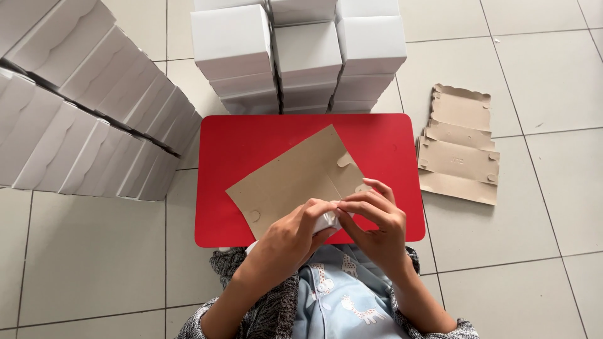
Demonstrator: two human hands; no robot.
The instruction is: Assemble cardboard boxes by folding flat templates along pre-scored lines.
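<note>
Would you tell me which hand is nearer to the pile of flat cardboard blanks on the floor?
Right. The right hand is on the pile's side; the left hand is beyond it.

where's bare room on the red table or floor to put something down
On the red table, the bare strips are its far edge before the white box stacks and its left end. Bare tile lies beyond the flat blanks and near left. Crowded: the cardboard sheet under both hands and the leaning rows.
</note>
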